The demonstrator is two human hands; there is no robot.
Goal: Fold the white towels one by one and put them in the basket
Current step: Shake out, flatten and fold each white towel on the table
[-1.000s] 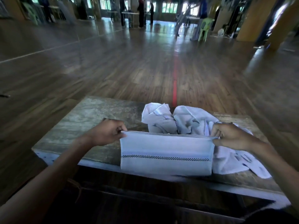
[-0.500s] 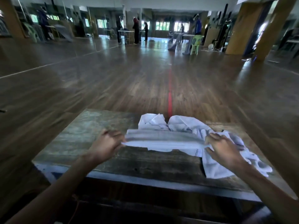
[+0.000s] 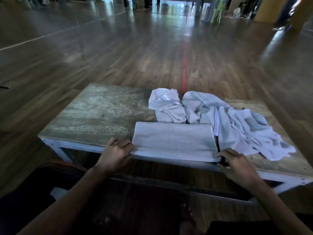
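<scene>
A white towel [image 3: 174, 139], folded into a flat rectangle, lies on the worn wooden table [image 3: 101, 112] with its near edge at the table's front. My left hand [image 3: 116, 152] pinches its near left corner. My right hand [image 3: 235, 162] pinches its near right corner. Behind and to the right lies a crumpled heap of white towels [image 3: 220, 119] with dark checked trim. No basket is in view.
The table's left half is bare wood. A dark object with a red rim [image 3: 55, 168] sits low at my left, under the table's front. Beyond the table a wide wooden floor with a red line [image 3: 184, 73] stretches to distant people and green chairs.
The towel hung stretched between my hands, was swung out over the table, and now lies flat on it. Both hands have drawn back to the table's front edge, keeping hold of the corners.
</scene>
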